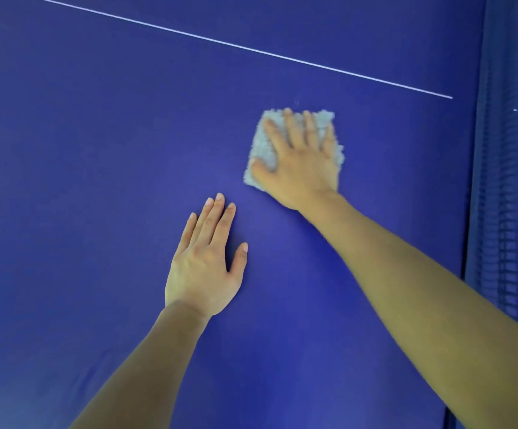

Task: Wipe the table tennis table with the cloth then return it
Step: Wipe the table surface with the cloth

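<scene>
The blue table tennis table [96,181] fills the view. A small pale grey fluffy cloth [262,150] lies flat on it, right of centre. My right hand [301,159] presses down on the cloth with its fingers spread and straight, covering most of it. My left hand [205,261] rests flat on the bare table surface, nearer to me and to the left of the cloth, fingers straight and holding nothing.
A thin white line [236,46] runs across the table beyond the cloth, slanting down to the right. The net [505,196] stands along the right side, close to my right forearm.
</scene>
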